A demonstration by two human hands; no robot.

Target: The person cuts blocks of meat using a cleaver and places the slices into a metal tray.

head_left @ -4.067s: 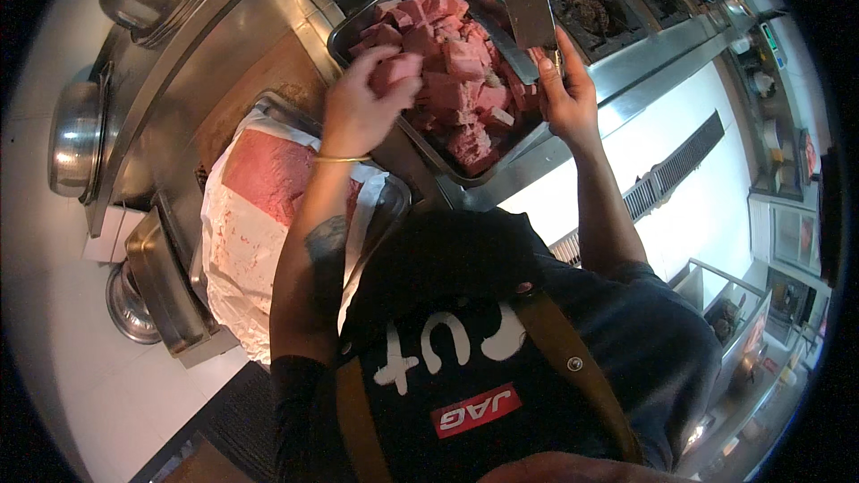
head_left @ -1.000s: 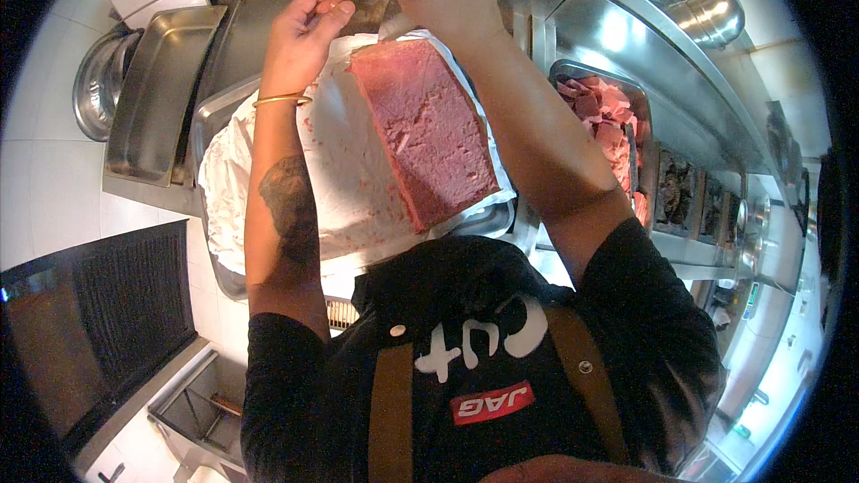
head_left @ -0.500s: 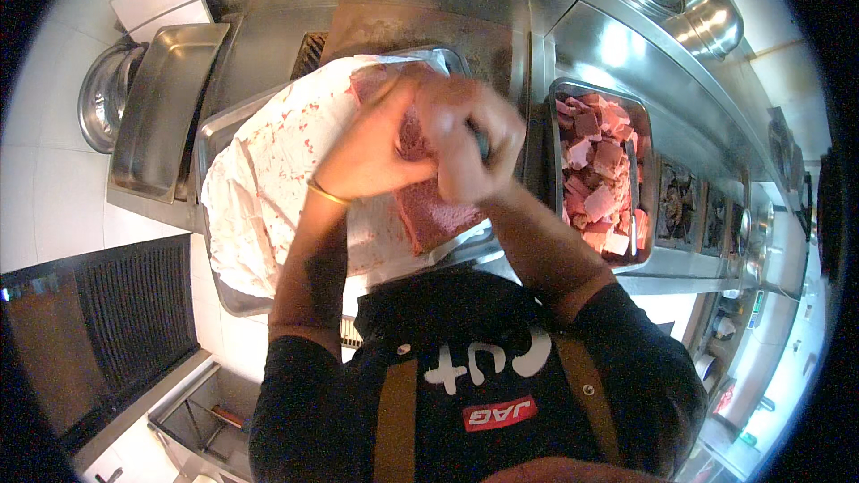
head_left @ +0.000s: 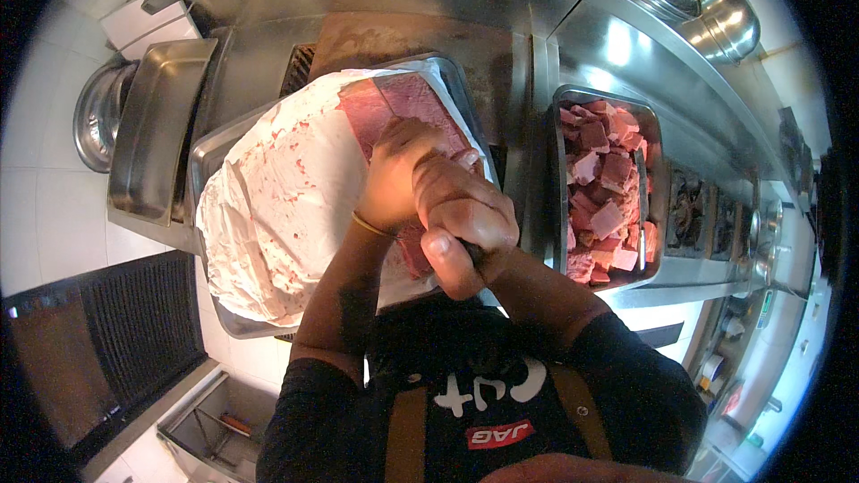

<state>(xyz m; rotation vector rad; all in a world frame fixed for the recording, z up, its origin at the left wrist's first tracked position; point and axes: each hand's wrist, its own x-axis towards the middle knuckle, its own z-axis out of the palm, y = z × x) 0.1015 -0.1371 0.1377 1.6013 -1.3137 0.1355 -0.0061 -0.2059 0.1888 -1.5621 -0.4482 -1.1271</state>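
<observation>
A slab of raw red meat lies on white paper, which lines a metal tray in front of me. A narrow dark line, a cut or part of a blade, runs through its far end. My left hand, with a yellow band at the wrist, presses down on the slab with bent fingers, their tips partly hidden. Crossing close beside it, my right hand is closed in a fist around a dark handle, apparently a knife's. The blade is hidden behind my hands.
To the right stands a metal pan heaped with raw meat chunks, a thin metal utensil lying along it. An unlined metal pan and a round steel bowl are at left. Large steel bowls sit at the far right.
Both hands have come nearer to me, uncovering the far end of the slab. My right fist has moved down and turned. The whole view has shifted slightly.
</observation>
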